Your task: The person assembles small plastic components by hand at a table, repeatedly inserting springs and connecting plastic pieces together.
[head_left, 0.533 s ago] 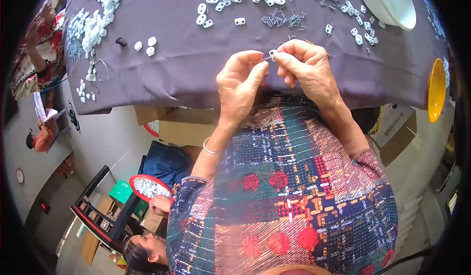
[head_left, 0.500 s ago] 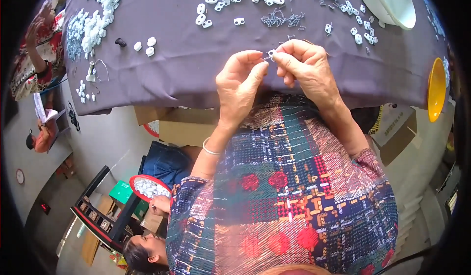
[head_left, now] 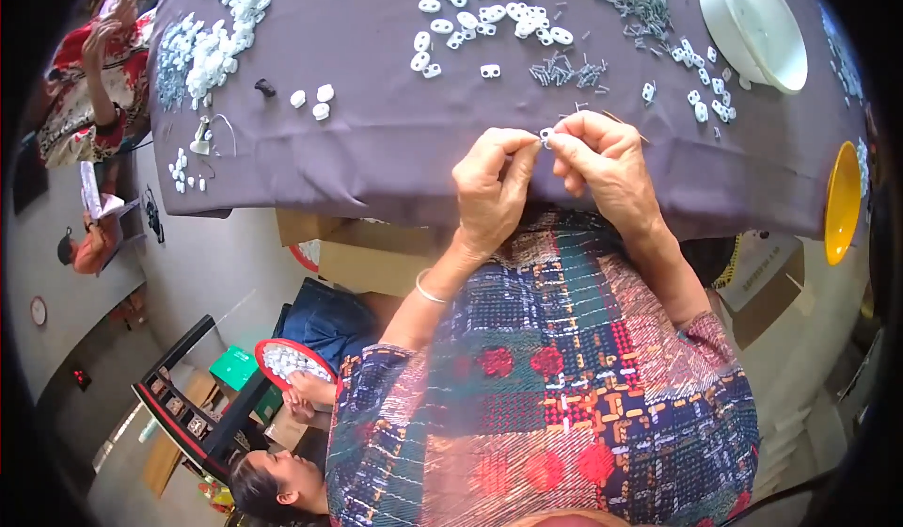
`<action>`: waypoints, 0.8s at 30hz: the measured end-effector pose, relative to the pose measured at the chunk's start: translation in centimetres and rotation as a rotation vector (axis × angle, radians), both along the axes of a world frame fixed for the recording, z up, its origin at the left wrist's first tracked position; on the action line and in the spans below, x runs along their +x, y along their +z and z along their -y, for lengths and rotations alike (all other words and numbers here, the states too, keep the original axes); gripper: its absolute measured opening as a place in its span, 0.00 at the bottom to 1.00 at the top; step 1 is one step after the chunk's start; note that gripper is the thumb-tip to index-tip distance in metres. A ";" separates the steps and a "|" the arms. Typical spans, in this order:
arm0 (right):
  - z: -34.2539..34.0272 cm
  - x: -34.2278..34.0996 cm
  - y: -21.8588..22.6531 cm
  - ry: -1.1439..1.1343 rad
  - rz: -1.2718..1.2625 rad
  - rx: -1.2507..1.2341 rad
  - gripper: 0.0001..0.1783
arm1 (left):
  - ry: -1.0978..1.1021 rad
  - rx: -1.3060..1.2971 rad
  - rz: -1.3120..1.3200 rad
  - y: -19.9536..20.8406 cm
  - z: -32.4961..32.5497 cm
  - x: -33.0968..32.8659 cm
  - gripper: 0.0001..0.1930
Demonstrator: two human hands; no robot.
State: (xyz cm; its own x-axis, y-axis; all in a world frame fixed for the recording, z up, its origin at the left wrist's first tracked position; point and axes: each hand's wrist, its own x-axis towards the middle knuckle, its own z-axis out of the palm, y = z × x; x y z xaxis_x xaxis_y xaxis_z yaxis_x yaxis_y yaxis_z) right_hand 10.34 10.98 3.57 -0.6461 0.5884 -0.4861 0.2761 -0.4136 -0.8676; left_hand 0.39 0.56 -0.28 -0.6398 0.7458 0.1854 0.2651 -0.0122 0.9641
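Grey floor shows beyond the dark cloth; from the hands, a white bowl sits at two o'clock, a yellow plate at three, a red-rimmed tray of white bits at eight; above the cloth, the right hand pinches a white piece; the left hand meets it, thumb and finger together, their hold unclear.

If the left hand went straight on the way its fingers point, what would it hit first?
Most likely the small white piece pinched in the right hand, directly ahead of the left hand; whether they already touch is unclear.
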 end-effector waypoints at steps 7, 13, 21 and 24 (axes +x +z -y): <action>0.1 -0.1 -0.2 -0.015 -0.034 -0.043 0.06 | 0.013 -0.011 -0.024 0.5 0.1 -0.4 0.07; -0.3 0.2 -0.3 -0.062 -0.016 -0.043 0.05 | 0.352 -0.155 -0.168 0.1 0.9 -4.8 0.09; 0.1 0.2 -0.9 -0.042 0.007 -0.025 0.05 | 0.264 -0.409 -0.505 -0.1 -0.8 -11.6 0.10; 0.2 0.4 -1.3 -0.040 0.019 -0.020 0.05 | 0.206 -0.412 -0.517 -0.3 -1.2 -12.0 0.09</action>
State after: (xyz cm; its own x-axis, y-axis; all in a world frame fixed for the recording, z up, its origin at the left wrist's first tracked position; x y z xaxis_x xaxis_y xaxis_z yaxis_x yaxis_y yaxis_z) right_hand 10.70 10.80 2.31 -0.6128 0.6040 -0.5096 0.2750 -0.4415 -0.8541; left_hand -11.56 1.77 -0.55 -0.6815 0.6940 0.2322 0.6498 0.4279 0.6283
